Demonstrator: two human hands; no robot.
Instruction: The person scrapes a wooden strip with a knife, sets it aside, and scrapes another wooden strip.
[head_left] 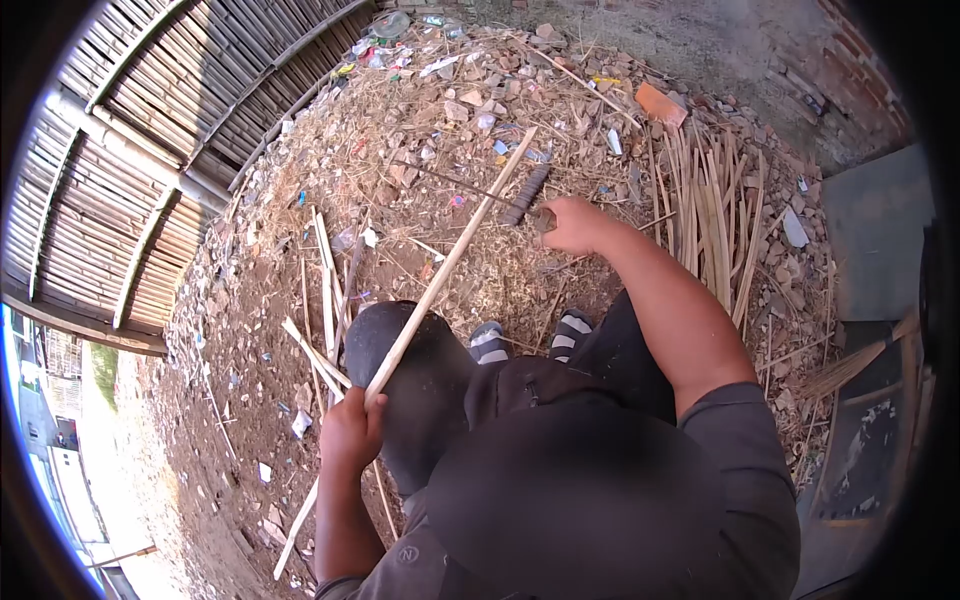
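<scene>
My left hand [352, 430] is closed around a long pale bamboo strip [450, 262], which slants up and away to the right. In my right hand [578, 228] is the handle of a knife, its dark blade [455, 181] seen nearly edge-on and pointing left. The blade crosses the strip near its far end; I cannot tell whether they touch. A short, dark, ribbed rod [528, 193] lies on the ground just beyond my right hand. The strip passes over my dark-clothed left knee [395, 335].
A pile of split bamboo strips [710, 200] lies at right, with more loose strips [326, 275] at left. Rubble and litter cover the ground, including an orange brick piece [661, 104]. A bamboo fence [150, 130] stands left, a wall [730, 50] behind, a grey panel [880, 240] right.
</scene>
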